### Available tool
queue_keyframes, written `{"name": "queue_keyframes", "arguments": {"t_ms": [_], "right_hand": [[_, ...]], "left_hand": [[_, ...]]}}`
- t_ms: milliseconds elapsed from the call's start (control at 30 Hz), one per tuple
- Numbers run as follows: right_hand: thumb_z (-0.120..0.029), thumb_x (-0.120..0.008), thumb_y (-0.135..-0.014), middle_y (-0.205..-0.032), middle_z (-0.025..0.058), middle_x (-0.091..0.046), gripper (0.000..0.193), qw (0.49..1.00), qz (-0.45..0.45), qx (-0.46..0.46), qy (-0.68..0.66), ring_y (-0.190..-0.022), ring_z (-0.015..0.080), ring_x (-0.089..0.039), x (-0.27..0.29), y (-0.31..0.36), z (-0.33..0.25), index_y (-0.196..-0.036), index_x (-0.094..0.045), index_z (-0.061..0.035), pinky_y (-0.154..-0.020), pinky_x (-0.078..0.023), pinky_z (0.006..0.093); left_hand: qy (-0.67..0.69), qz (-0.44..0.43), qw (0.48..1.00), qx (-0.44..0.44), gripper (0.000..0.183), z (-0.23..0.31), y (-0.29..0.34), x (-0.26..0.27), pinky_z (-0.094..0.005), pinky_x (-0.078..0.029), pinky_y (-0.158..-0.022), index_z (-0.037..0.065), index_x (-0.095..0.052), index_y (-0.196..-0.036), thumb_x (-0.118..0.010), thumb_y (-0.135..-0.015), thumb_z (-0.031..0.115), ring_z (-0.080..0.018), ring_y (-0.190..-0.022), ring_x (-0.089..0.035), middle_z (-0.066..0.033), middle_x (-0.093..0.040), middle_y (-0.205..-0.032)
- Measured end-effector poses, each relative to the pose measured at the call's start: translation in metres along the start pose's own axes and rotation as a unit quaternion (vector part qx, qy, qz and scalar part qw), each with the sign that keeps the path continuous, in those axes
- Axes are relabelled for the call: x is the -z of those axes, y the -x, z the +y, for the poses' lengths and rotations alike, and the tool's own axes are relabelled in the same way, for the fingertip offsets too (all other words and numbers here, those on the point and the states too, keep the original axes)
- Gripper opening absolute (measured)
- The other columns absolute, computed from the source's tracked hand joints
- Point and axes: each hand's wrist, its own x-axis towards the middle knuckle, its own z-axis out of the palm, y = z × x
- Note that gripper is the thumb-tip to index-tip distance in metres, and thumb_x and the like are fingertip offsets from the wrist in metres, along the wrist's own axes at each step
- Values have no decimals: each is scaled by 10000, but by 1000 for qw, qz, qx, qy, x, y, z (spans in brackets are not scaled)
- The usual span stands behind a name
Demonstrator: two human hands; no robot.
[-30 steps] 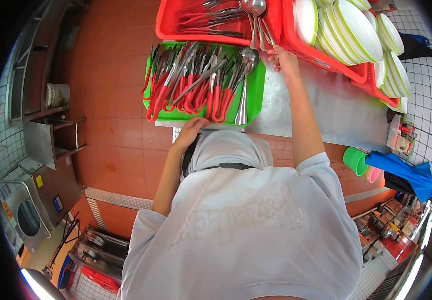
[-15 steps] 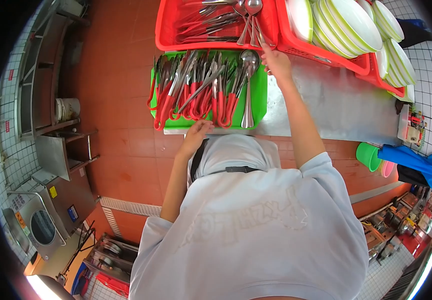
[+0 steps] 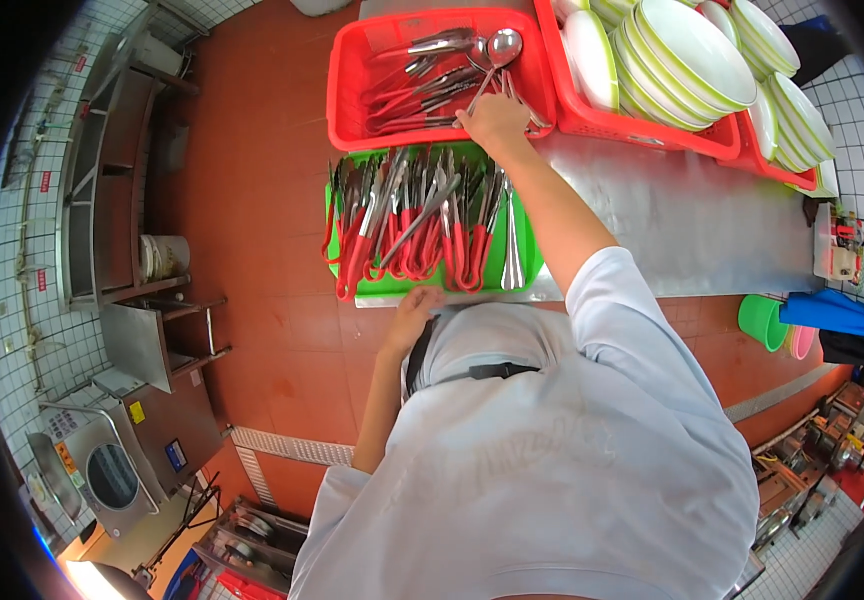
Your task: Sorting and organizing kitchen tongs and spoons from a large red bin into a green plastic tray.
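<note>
The right hand grips a spoon, a red basket beneath it. A green tray lies just beyond the left hand, loosely unclenched.

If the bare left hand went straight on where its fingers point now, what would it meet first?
Probably the near rim of the green plastic tray, which holds red-handled metal tongs; depth is unclear, so the left hand might meet the grey steel table edge first.

A grey metal surface is supporting a green tray at its near edge, a red utensil basket behind it, and a red plate basket to the right.
</note>
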Motion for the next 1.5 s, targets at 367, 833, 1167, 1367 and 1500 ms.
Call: {"name": "queue_keyframes", "arguments": {"t_ms": [367, 833, 1167, 1367, 1500], "right_hand": [[-217, -594, -795, -1038, 138, -681, 271, 997, -76, -30, 4, -982, 287, -660, -4, -15, 2, -998, -702, -74, -813, -531, 394], [-370, -590, -828, -692, 187, -648, 374, 955, 2, -148, -258, -676, 351, -642, -54, 167, 152, -928, -655, -16, -616, -490, 437], [-209, -591, -877, -695, 99, -644, 228, 864, -59, -194, -461, -579, 155, -603, -114, 253, 162, -935, -634, 7, -542, -471, 306], [-199, -567, -902, -695, 81, -623, 225, 794, -87, -255, -545, -474, 137, -554, -91, 266, 142, -920, -622, 19, -430, -439, 286], [-202, -559, -912, -702, 79, -615, 229, 802, -72, -271, -527, -442, 133, -538, -92, 274, 146, -919, -617, 20, -387, -421, 276]], "left_hand": [[3, 17, 1000, -17, 310, -13, 6, 11, -328, -435, -864, 52, -559, -1132, -472, -971, 303, -164, -996, -594, -66, -628, -1083], [-52, -62, 972, -219, 220, 212, -10, -11, -264, -454, -813, 22, -583, -1082, -506, -975, 198, -128, -945, -587, -56, -631, -1014], [-458, 73, 804, -372, 313, 241, -230, 4, -365, -471, -868, 20, -587, -1074, -651, -833, 210, -278, -985, -607, -160, -628, -1042], [-570, 100, 792, -193, 404, 225, -262, -9, -469, -463, -889, 33, -559, -1083, -657, -802, 305, -365, -1081, -570, -218, -617, -1076], [-575, 87, 804, -126, 387, 232, -278, -5, -473, -457, -892, 61, -601, -1054, -647, -820, 365, -361, -1014, -613, -197, -651, -1041]]}}
